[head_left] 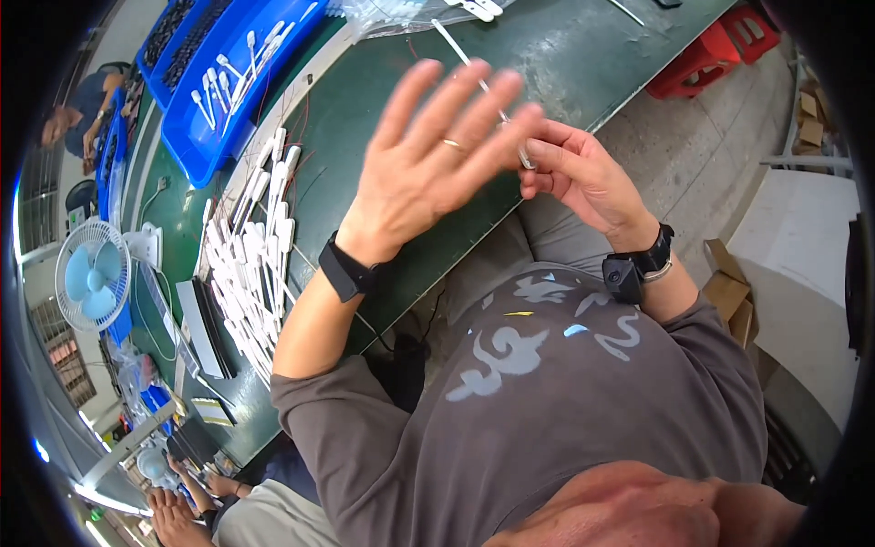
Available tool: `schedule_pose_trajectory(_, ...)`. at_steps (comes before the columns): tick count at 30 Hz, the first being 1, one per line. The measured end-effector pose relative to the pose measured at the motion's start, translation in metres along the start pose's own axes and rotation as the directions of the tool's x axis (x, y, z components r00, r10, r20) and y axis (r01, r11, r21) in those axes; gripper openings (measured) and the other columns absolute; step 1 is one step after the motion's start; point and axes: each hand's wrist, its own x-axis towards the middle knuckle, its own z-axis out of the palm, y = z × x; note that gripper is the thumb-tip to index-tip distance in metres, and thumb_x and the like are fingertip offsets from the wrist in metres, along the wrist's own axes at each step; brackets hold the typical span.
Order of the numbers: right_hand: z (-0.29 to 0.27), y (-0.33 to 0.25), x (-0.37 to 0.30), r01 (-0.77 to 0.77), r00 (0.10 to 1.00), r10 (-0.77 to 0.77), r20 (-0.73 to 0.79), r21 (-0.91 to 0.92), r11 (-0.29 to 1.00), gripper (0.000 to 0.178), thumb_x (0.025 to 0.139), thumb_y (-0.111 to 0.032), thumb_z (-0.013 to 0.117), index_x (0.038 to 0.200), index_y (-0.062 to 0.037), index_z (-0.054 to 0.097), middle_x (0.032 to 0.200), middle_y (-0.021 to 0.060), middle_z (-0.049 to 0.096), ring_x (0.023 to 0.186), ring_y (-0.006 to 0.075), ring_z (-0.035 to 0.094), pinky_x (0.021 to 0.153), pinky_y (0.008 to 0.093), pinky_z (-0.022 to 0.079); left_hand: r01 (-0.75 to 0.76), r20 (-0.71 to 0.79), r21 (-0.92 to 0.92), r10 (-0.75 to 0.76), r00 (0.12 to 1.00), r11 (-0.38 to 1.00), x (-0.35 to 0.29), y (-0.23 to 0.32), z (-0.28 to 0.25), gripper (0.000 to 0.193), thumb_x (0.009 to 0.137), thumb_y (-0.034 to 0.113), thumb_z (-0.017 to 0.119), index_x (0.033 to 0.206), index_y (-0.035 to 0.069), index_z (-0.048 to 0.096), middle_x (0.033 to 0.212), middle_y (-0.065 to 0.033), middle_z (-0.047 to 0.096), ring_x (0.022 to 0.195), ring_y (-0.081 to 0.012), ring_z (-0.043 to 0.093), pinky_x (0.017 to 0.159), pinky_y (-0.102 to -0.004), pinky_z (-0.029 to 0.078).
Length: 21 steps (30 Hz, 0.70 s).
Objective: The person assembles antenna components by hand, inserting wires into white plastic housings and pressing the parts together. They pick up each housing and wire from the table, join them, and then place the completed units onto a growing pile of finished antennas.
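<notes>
My left hand [424,173] is raised above the green table with its fingers spread and a ring on one of them. The fingertips are slightly blurred, and nothing is in the palm's grip. Just to its right, my right hand [588,178] is closed, thumb and fingers pinching the near end of a thin white stick-shaped part [451,41]. The part runs away across the table, and the left fingers cover some of its length. Left of my left forearm lies a pile of white sticks with flat paddle-like ends [255,255].
Blue bins [196,150] at the far left hold more white sticks and dark parts. Thin red wires [305,105] lie nearby. A fan [93,273] stands at left. A red stool [697,68] is beyond the table's right edge. Other people [87,118] sit at the left.
</notes>
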Motion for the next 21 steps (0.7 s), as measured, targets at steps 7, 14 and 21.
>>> schedule_pose_trajectory(7, 0.011, 0.018, -0.013, 0.109, 0.966, -0.133, -0.223, -0.117, 0.987, 0.032, 0.099, -0.016, 0.059, 0.126, 0.0002, 0.056, 0.104, 0.0059, 0.065, 0.085, 0.0105, 0.064, 0.077, 0.0288, 0.057, 0.735, 0.386, -0.657, -0.763, 0.519, 0.168, -0.025, 0.034, 0.009, 0.022, 0.087, 0.005, 0.069, 0.109, 0.005, 0.070, 0.107, -0.0057, 0.067, 0.092, -0.0153, 0.065, 0.085, -0.0303, 0.052)
schedule_pose_trajectory(14, 0.016, 0.027, -0.015, 0.186, 0.943, -0.251, -0.219, -0.276, 0.943, 0.024, 0.097, -0.010, 0.060, 0.118, 0.0005, 0.054, 0.103, 0.0076, 0.064, 0.086, 0.0124, 0.065, 0.078, 0.0283, 0.057, 0.634, 0.638, -0.707, -0.670, 0.380, -0.314, -0.021, 0.056, 0.018, 0.024, 0.093, 0.013, 0.067, 0.113, -0.001, 0.066, 0.101, -0.0047, 0.069, 0.091, -0.0101, 0.064, 0.079, -0.0259, 0.052)
schedule_pose_trajectory(21, 0.019, 0.032, -0.015, 0.203, 0.940, -0.278, -0.196, -0.332, 0.921, 0.021, 0.096, -0.005, 0.061, 0.113, -0.0005, 0.051, 0.100, 0.0075, 0.063, 0.086, 0.0132, 0.065, 0.076, 0.0265, 0.056, 0.562, 0.744, -0.650, -0.577, 0.336, -0.511, -0.022, 0.053, 0.017, 0.027, 0.095, 0.017, 0.066, 0.114, -0.002, 0.066, 0.102, -0.0047, 0.069, 0.091, -0.0096, 0.064, 0.078, -0.0252, 0.052)
